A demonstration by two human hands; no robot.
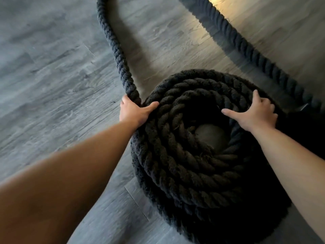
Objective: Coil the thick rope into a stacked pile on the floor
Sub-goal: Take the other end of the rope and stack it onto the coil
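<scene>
A thick black twisted rope is wound into a stacked round coil [177, 164] on the grey wood floor [52, 71], with a small gap of floor showing in its centre. A loose length of the rope [115, 44] runs from the coil's left edge up to the top of the view. My left hand [134, 112] grips that loose length where it meets the coil, thumb lying over the outer turn. My right hand [255, 112] rests on the coil's top at the right, fingers spread and straight.
A second stretch of the black rope [246, 43] lies straight across the floor from the top centre down to the right edge, behind the coil. A bright patch of light falls on the floor at the top. Bare floor lies to the left.
</scene>
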